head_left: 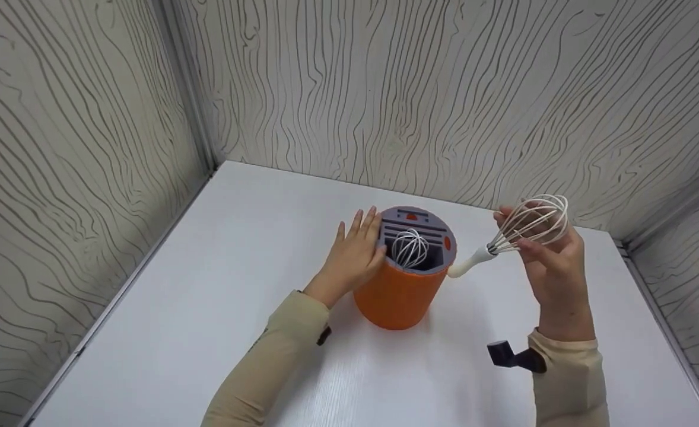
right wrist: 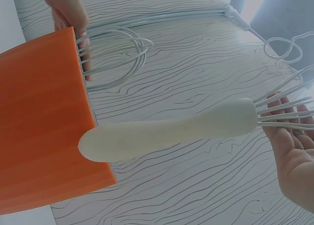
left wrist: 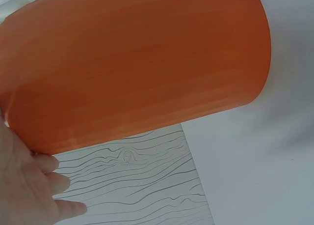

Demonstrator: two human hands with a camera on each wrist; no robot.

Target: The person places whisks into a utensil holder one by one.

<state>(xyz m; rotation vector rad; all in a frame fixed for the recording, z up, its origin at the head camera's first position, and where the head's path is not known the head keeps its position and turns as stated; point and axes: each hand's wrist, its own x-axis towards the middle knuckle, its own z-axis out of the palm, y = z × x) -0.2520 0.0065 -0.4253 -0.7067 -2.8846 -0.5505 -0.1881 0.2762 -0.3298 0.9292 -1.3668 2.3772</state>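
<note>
An orange cylindrical utensil holder [head_left: 394, 299] with a grey slotted top stands upright. One whisk [head_left: 410, 249] is in its large compartment, only the wire loops showing. My left hand [head_left: 350, 261] rests on the holder's left side at the rim, fingers straight. To the right, my right hand [head_left: 554, 270] holds a second whisk [head_left: 473, 260] by its wires, thumb on one side and fingers on the other. This whisk's pale handle points down and left, and its end overlaps the holder's right rim in the head view. In the right wrist view the handle [right wrist: 171, 136] crosses the holder's edge.
The holder stands on a white table [head_left: 219, 237]. Wood-grain patterned panels [head_left: 349, 89] enclose the table at the back and both sides. A black wrist mount [head_left: 512, 356] sticks out from the right sleeve.
</note>
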